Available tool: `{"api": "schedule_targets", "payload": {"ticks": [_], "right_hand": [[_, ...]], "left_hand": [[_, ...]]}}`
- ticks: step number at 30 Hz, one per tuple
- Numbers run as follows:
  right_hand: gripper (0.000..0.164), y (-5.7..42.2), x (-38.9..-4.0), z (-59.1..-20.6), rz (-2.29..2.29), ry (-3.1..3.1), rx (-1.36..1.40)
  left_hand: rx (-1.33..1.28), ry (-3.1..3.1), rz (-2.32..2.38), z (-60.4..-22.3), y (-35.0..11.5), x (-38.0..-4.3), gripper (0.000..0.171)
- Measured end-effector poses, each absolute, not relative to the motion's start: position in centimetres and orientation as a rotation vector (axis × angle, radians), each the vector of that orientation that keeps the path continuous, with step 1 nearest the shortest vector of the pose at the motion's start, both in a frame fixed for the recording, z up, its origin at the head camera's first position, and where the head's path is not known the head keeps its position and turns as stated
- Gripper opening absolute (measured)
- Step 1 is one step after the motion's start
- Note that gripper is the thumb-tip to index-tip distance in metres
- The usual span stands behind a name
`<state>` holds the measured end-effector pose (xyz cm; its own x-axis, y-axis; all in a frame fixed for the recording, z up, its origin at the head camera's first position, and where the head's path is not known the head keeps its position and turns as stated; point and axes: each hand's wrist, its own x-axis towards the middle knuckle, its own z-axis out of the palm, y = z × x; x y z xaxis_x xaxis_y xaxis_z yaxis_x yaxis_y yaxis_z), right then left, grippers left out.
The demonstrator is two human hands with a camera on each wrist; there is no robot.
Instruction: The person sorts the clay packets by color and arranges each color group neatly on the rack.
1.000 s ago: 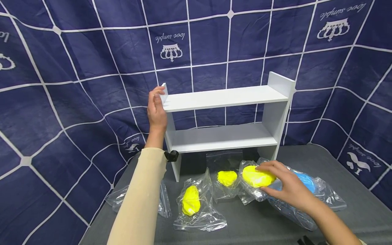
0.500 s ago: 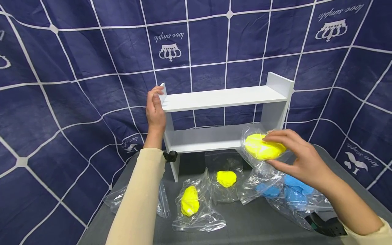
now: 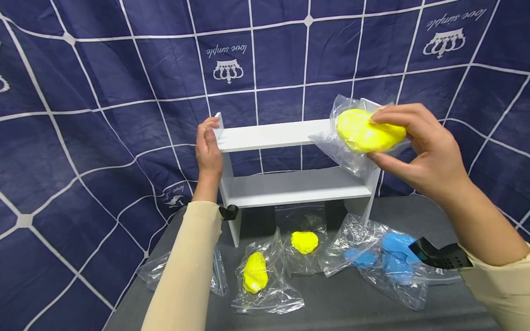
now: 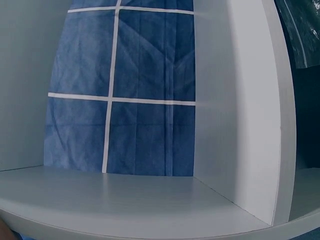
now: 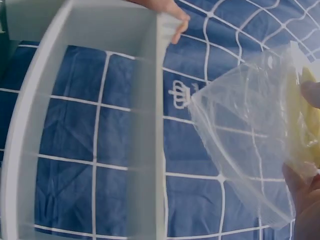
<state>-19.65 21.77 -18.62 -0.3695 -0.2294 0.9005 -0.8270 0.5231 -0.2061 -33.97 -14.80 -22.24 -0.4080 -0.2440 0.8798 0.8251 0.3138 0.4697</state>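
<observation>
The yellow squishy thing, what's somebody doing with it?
A person's right hand is holding the bagged yellow lump in the air, near the right end of the white shelf. The left hand grips the shelf's left side. Two more yellow lumps and some blue ones lie in clear bags on the table.

1. Left arm (image 3: 182,271) stretches forward in a nearly straight line.
2. Left hand (image 3: 209,154) points upward, fingers curled in a grip, thumb upright.
3. Right arm (image 3: 488,220) slants up and leftward.
4. Right hand (image 3: 434,154) pinches, bent fingers above, thumb below.
</observation>
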Motion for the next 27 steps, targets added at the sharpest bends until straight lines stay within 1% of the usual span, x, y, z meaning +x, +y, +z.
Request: {"api": "schedule_targets", "payload": {"ticks": [1, 5, 7, 12, 19, 27], "right_hand": [[0.063, 21.7, -19.9, -18.3, 0.852, -1.872, 0.858], [0.058, 21.5, -21.4, -17.5, 0.870, -1.860, 0.775], [0.058, 21.5, -22.3, -17.3, 0.848, -1.883, 0.715], [0.056, 21.8, -25.0, -17.3, 0.808, -1.941, 0.613], [0.050, 21.8, -28.7, -17.6, 0.782, -2.046, 0.543], [0.050, 21.9, -31.5, -17.8, 0.750, -2.209, 0.464]], "left_hand": [[-0.547, -1.558, -1.309, -22.2, -14.8, -33.9, 0.027], [-0.539, -1.563, -1.299, -22.3, -14.8, -33.7, 0.027], [-0.537, -1.564, -1.294, -22.3, -14.7, -33.7, 0.027], [-0.540, -1.556, -1.286, -22.4, -14.7, -33.8, 0.027], [-0.529, -1.564, -1.280, -22.4, -14.8, -33.7, 0.026], [-0.545, -1.559, -1.277, -22.4, -14.8, -33.8, 0.026]]}}
